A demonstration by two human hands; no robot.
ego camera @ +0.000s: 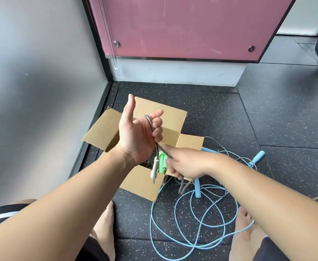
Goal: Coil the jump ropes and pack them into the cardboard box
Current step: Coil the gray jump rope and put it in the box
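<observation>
Left hand (139, 132) curls its fingers round the grey jump rope (150, 123); right hand (185, 164) pinches it at the left's five o'clock, over the cardboard box (105, 129).

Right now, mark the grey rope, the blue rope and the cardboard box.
grey rope (150, 127), head view, upper loop of the cord.
blue rope (258, 156), head view, far handle on the floor.
cardboard box (101, 129), head view, open left flap.

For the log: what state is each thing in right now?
cardboard box: open, flaps spread.
grey jump rope: partly looped, held in both hands, handle dangling.
blue jump ropes: loose on the floor, uncoiled.
green item: inside the box.
left hand: grips the grey loop.
right hand: pinches the grey cord.
</observation>
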